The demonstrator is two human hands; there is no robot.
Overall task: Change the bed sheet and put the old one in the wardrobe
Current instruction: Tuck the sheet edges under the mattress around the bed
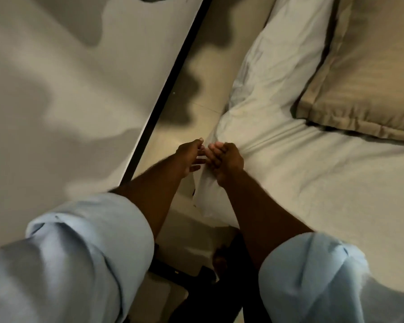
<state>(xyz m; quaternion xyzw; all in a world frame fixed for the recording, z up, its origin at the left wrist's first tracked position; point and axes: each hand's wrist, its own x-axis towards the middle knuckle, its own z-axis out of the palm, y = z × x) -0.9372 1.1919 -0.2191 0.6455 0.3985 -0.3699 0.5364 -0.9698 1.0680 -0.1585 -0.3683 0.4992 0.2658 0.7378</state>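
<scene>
your right hand [228, 163] grips a bunched fold of the white bed sheet [301, 178] at the side edge of the bed, its fingers [215, 151] curled and clamped on the cloth. your left hand [188, 157] is just beside it, fingers apart and fairly straight, tips at the same fold. the sheet lies spread over the mattress. a beige pillow [364, 73] rests on it, with a white pillow [287, 50] beside that. a strip of floor [210, 66] separates the bed from the wall [68, 78].
</scene>
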